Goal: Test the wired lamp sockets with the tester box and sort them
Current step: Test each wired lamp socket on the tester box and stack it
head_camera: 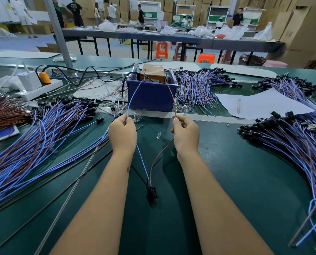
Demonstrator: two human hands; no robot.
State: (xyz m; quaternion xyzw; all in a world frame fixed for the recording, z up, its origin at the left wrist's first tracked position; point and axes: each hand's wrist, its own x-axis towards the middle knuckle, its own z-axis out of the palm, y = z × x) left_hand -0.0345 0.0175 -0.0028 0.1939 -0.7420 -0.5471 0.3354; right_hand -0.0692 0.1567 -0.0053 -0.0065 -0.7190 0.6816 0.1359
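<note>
Directly in front of the blue tester box (151, 95), both hands are raised above the green table (227, 181). Left hand (123, 134): fingers curled, pinching the blue wire (133, 97) between thumb and fingertips. Right hand (185, 134): fingers curled, pinching the brown wire (173, 99) in the same way.

Blue wire: runs up from the left hand to a metal pin at the left of the box's top opening. Brown wire: runs up from the right hand to the right side of the opening; actual contact at either tip cannot be confirmed.

Below the hands, on the near side of the box, both wires converge on one black lamp socket (151, 194), which lies between the forearms; whether it rests on the table or hangs just above it cannot be told.

Left of the box: a large fan of wired sockets (43, 129). Right of the box: a second bundle (199, 89). Further right: a sheet of white paper (260, 103) with a pen (238, 105) on it, then a third pile (291, 142). Left and behind the box: a white power strip (37, 89) carrying an orange plug (44, 77).
</note>
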